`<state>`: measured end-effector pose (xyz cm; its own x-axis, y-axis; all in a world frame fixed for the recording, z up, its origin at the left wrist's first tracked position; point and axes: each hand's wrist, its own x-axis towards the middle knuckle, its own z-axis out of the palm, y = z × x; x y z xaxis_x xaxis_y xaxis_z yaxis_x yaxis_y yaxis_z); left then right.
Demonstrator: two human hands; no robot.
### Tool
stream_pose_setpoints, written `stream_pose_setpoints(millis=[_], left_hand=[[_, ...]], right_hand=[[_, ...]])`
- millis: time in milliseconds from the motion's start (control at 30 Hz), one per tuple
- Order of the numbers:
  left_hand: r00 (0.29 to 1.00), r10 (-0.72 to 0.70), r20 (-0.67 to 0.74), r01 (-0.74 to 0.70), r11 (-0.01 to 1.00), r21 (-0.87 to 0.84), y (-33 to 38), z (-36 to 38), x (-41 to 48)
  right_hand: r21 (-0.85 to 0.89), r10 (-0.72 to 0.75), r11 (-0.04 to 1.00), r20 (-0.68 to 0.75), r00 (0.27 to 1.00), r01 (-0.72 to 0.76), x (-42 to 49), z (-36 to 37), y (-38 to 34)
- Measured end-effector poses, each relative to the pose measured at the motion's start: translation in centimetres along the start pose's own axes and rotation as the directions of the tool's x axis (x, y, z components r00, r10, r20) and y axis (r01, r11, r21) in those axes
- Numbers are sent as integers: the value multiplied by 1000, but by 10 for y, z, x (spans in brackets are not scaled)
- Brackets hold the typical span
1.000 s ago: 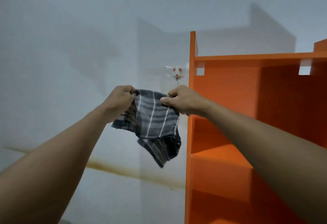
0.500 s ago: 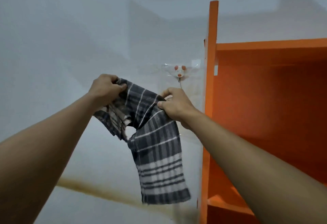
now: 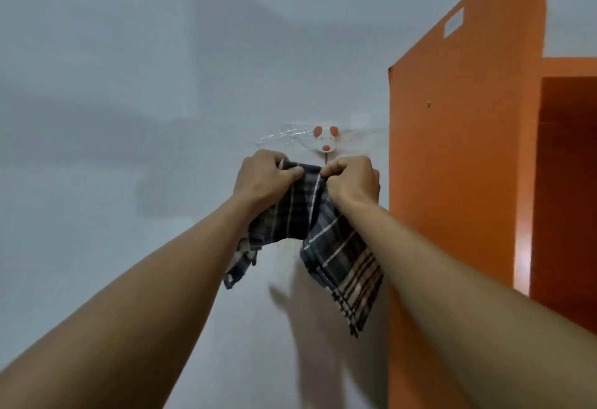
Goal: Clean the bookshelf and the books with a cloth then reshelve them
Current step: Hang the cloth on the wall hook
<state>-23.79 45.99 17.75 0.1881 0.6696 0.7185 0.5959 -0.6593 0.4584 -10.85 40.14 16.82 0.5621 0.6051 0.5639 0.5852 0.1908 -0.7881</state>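
A dark grey checked cloth (image 3: 303, 218) hangs between my two hands against the white wall. My left hand (image 3: 263, 176) grips its upper left edge and my right hand (image 3: 352, 179) grips its upper right edge, both just under a small wall hook (image 3: 326, 145) with an orange-eared mouse face. The cloth's two ends droop below my wrists. The orange bookshelf (image 3: 452, 166) stands right beside my right hand, its side panel facing me and a dark inner compartment further right. No books are in view.
The white wall (image 3: 129, 117) fills the left and centre. Clear tape or film (image 3: 284, 134) sticks to the wall around the hook. A small white label (image 3: 454, 22) sits near the shelf panel's top.
Both hands have risen and come closer together, bringing the cloth's top edge up to just under the hook. The view has swung left and nearer to the wall.
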Motion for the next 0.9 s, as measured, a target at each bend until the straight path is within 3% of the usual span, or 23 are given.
stream_pose_setpoints(millis=[133,267,567,767,900], left_hand=[[1000,1,-8,-1,997,-79,4,25,28],[995,68,-69,-74,994,-86,0,40,47],[972,194,-135,-170,971,168,-30,64,72],[927,295,-232,-253,948,194,-41,78,74],[912,314,-265,-271,944,188,-50,80,72]], right_hand=[[-162,-135,980,-109,985,116,32,2,-4],[-279,-260,933,-84,962,227,61,12,-1],[-438,-470,781,55,881,444,94,41,29],[-493,-514,755,-35,857,433,95,49,40],[-408,-471,817,-65,880,408,97,56,37]])
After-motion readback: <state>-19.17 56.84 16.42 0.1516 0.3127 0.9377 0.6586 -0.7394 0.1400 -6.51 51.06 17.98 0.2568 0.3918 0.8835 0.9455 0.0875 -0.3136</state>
